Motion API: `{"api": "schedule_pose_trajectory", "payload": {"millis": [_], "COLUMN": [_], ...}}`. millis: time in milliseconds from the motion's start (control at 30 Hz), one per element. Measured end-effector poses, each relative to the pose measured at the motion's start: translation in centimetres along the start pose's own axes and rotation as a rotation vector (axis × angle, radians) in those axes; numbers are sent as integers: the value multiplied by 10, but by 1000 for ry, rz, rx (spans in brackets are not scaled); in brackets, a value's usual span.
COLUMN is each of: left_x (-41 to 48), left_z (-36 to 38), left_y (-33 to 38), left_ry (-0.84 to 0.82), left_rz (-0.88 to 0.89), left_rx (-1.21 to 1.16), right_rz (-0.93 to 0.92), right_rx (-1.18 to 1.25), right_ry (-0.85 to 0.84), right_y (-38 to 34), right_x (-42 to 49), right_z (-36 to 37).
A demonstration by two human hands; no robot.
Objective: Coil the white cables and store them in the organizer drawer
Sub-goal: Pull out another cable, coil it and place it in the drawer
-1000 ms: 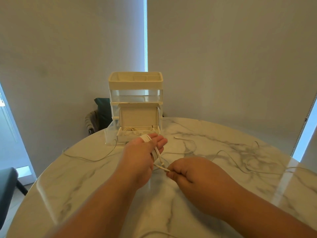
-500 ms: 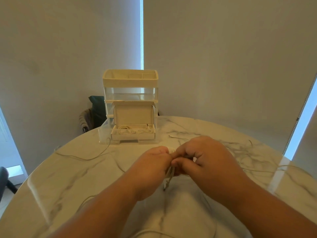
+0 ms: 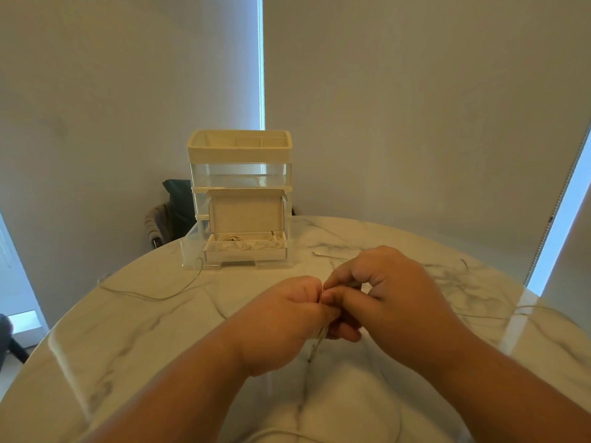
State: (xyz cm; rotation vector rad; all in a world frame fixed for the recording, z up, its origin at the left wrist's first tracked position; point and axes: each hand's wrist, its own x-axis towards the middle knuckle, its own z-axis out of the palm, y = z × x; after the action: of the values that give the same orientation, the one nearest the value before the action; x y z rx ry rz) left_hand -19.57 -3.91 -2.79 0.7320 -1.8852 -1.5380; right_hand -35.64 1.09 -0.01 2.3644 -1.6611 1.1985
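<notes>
Your left hand (image 3: 287,318) and right hand (image 3: 390,302) both pinch the coiled white cable (image 3: 319,339) between them, over the table (image 3: 153,330). Loosen either pinch and its loops could spring apart short of the organizer drawer (image 3: 192,252)

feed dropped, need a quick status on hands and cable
Left hand and right hand both grip the cable. Drawer open, coils in its box. Loose cables lie either side, nothing blocks the way.

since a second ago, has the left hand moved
Yes. The left hand has drawn back from the organizer toward the person, and now meets the right hand on the white cable.
</notes>
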Motion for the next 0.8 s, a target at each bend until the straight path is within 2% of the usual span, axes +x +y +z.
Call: {"api": "schedule_pose_trajectory", "payload": {"millis": [100, 167, 233, 300, 367, 433, 500, 600, 700, 800], "left_x": [-3, -6, -8, -10, -13, -14, -15, -15, -14, -14], "left_z": [-1, -2, -5, -8, -11, -14, -15, -16, -14, -15], "left_y": [0, 3, 6, 10, 13, 15, 15, 15, 13, 11], "left_ry": [-21, -31, -51, -107, -166, -195, -229, -271, -241, -247], "left_rz": [-1, -7, -4, 20, 34, 48, 66, 72, 61, 53], "left_rx": [-41, -154, -310, -485, -607, -648, -668, -692, -642, -625], "right_rz": [97, 167, 268, 390, 430, 396, 383, 384, 363, 308], "right_rx": [124, 245, 622, 1156, 1399, 1382, 1359, 1323, 1128, 990], "right_ry": [-10, -33, -79, -173, -338, -441, -451, -376, -285, -280], "right_y": [2, 10, 18, 23, 20, 16, 13, 8, 9, 10], "right_x": [-2, 0, 2, 3, 1, -2, -3, -2, -2, -2], "right_z": [2, 3, 4, 9, 17, 25, 26, 25, 27, 25]}}
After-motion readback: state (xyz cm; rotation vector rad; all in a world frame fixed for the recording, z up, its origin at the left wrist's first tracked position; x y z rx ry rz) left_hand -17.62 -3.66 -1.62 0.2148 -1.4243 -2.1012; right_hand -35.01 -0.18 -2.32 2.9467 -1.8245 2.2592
